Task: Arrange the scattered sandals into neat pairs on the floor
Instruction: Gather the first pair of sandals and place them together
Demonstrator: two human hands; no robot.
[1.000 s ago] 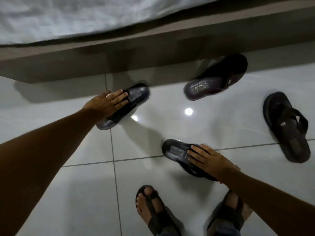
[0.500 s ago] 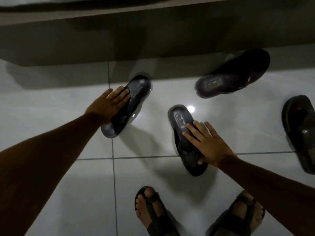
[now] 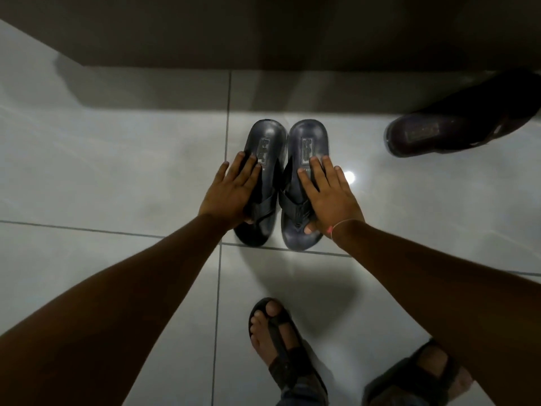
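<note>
Two matching dark sandals lie side by side on the white tiled floor, heels pointing away from me. My left hand (image 3: 231, 194) rests on the left sandal (image 3: 265, 142), fingers over its strap and thumb tucked beneath. My right hand (image 3: 328, 194) presses on the right sandal (image 3: 308, 139) the same way. The two sandals touch along their inner edges. A third dark sandal (image 3: 456, 124) lies slanted at the right, partly under the bed frame's shadow.
A dark bed frame (image 3: 263, 30) runs across the top, close behind the sandals' heels. My own feet in strapped sandals (image 3: 281, 347) stand at the bottom. A bright light reflection (image 3: 349, 177) shines on the tile.
Both hands have slid their sandals together from apart and angled to parallel and touching. The view has shifted, so the far-right sandal is out of frame.
</note>
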